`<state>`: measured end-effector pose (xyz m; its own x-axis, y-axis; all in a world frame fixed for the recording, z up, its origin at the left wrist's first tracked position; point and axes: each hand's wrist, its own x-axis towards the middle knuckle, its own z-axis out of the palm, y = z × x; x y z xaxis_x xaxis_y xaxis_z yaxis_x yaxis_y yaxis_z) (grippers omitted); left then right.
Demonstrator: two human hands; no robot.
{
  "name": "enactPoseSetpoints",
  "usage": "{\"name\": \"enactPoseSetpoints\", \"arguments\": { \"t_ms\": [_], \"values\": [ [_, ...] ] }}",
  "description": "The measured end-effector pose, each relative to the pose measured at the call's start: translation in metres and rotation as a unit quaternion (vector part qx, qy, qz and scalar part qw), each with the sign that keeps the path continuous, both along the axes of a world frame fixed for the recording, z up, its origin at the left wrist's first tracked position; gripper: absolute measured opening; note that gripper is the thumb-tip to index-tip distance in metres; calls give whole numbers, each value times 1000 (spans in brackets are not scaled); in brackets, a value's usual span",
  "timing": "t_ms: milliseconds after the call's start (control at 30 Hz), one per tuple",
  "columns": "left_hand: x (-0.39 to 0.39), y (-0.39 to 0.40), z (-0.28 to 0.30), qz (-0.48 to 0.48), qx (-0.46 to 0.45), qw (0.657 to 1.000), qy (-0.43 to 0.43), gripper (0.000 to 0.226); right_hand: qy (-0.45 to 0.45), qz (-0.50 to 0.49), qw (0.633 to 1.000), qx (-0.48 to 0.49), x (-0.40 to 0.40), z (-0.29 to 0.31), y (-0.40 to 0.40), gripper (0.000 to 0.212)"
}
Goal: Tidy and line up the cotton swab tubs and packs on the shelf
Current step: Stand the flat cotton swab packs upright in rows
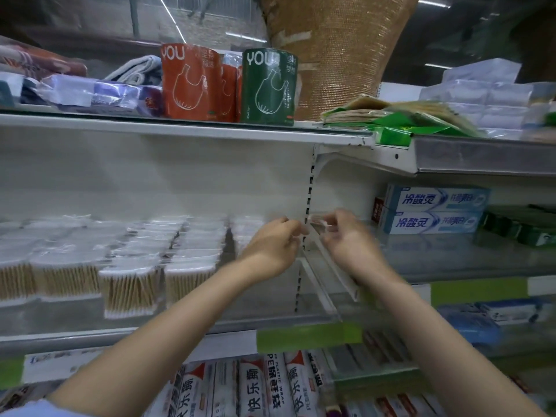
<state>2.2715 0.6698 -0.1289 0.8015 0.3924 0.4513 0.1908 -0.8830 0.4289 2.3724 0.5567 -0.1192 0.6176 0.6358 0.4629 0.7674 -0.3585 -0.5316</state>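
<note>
Clear packs of wooden cotton swabs stand in several rows on the left half of the middle shelf. The rows reach back to the rear wall, and the front packs sit unevenly. Both my hands reach toward the back of the shelf, right of the rows. My right hand pinches a small clear pack, which is blurred by motion. My left hand has its fingers curled right beside that pack. The blur hides whether it grips the pack.
A clear plastic divider runs front to back under my right hand. Toothpaste boxes are stacked at the right. The upper shelf carries orange and green bag rolls. Plastic wrap boxes fill the shelf below.
</note>
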Motion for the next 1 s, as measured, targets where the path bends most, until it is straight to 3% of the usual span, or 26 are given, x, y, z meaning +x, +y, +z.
{"name": "enactPoseSetpoints", "arguments": {
  "t_ms": [167, 267, 367, 467, 567, 733, 1000],
  "values": [
    [29, -26, 0, -67, -160, 984, 40, 36, 12, -85, 994, -68, 43, 3, -32, 37],
    [42, -32, -3, -69, -191, 978, 45, 42, 53, -73, 991, -96, 51, 1, -37, 44],
    [47, -34, -7, -75, -238, 968, 28, 46, 61, -51, 995, -59, 49, -2, -40, 42],
    [45, -35, -11, -53, -197, 979, -17, 53, 76, -29, 996, 38, 43, -6, -44, 39],
    [37, -34, -10, -19, -128, 987, -99, 43, 123, 14, 982, 141, 34, -6, -44, 35],
    [8, -20, 5, -3, -84, 977, -197, 22, 220, 116, 948, 196, 13, 0, -41, 32],
    [-32, -10, 12, -41, -327, 911, -249, 9, 329, 201, 902, 194, -24, 2, -15, 9]
  ]
}}
